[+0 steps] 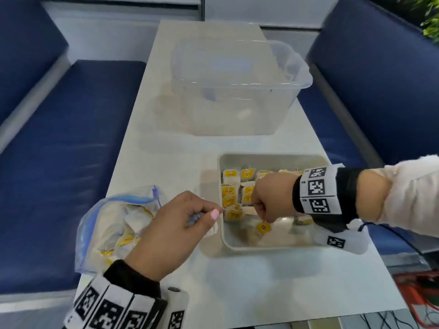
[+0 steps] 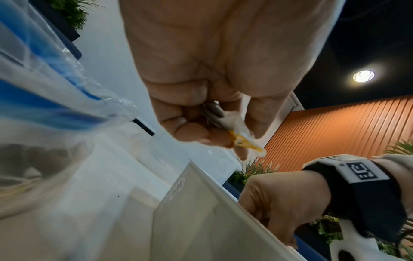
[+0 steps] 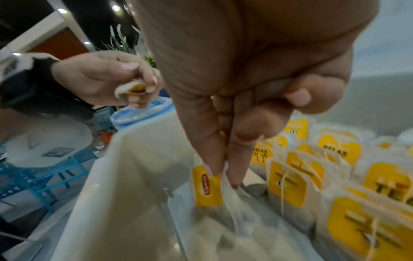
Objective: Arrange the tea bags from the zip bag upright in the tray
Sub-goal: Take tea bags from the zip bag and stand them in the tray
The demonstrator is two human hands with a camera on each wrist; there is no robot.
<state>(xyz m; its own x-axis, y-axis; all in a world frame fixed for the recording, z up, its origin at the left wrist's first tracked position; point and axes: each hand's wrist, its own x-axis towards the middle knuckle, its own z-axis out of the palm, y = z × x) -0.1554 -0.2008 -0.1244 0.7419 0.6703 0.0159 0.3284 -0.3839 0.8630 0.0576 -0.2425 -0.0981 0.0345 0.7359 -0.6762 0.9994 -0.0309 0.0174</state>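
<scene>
**Tea bags going from the zip bag into the tray**

Tea bags with yellow labels fill the zip bag (image 1: pixel 114 231), which lies open at the left on the white table (image 1: pixel 261 293), its blue closing strip at the top. Just over the bag's right side is the left hand (image 1: pixel 173 231). Its fingers are curled, and in the left wrist view the thumb and fingertips pinch a small crumpled tea bag (image 2: pixel 240 136), white with a bit of yellow; the right wrist view shows the same bag (image 3: pixel 132 87) between the curled fingers. This hand is beside the left wall of the tray, not over it.

To the right stands the light grey tray (image 1: pixel 222 231), near the front edge of the table. In its far part, rows of tea bags (image 1: pixel 231 186) stand upright, close together, their yellow labels toward the camera. The near part holds loose paper and a few bags; how they lie I cannot tell because of blur.

Over the tray is the right hand (image 1: pixel 273 198), closed like a fist. Its thumb and forefinger pinch the top of one tea bag (image 3: pixel 225 199) that hangs down in the near left part of the tray, with a yellow tag (image 3: pixel 206 187) beside the fingertips.

Behind the tray, farther on the table, stands a big clear plastic box (image 1: pixel 237 91). Blue seats are on both sides of the table
</scene>
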